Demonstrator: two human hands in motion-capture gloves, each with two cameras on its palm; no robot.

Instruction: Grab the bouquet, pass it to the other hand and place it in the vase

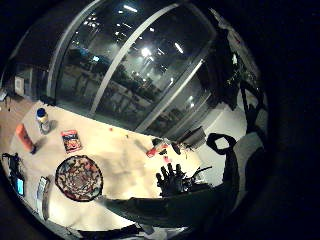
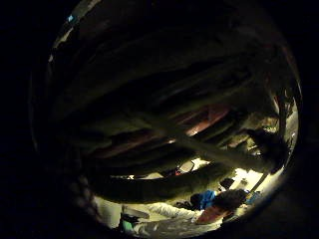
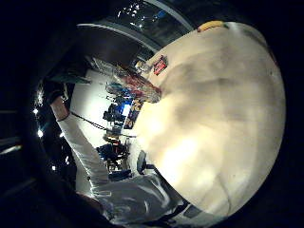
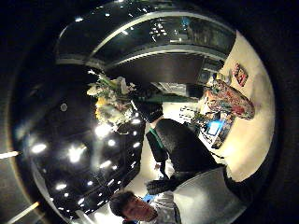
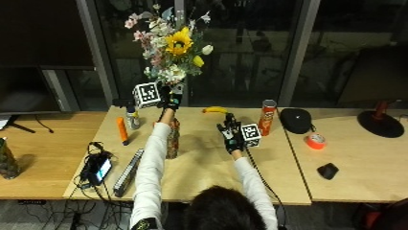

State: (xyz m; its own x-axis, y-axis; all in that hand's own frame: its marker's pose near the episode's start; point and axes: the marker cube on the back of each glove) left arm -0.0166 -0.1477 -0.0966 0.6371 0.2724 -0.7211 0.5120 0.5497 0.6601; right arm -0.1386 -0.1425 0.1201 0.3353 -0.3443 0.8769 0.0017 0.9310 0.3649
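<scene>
My left hand [image 5: 169, 99] is raised high above the table and grips the stems of the bouquet [image 5: 172, 43], a sunflower with pink and white blossoms. The stems [image 2: 199, 147] fill the left thumb side palm view. The patterned vase [image 5: 172, 140] stands upright on the table beneath my left forearm; its mouth [image 1: 79, 177] shows from above in the left little finger side view. My right hand [image 5: 230, 134] hovers low over the table to the right of the vase, fingers spread, holding nothing. From the right thumb side, the bouquet [image 4: 110, 100] and vase [image 4: 231, 102] both show.
On the wooden table [image 5: 204, 172] stand a red crisp can [image 5: 267, 117], a banana [image 5: 215, 110], an orange bottle [image 5: 121, 130] and a small bottle [image 5: 132, 118]. A device with cables [image 5: 99, 167] lies at the left, a black pouch [image 5: 296, 120] and tape roll [image 5: 315, 141] at the right.
</scene>
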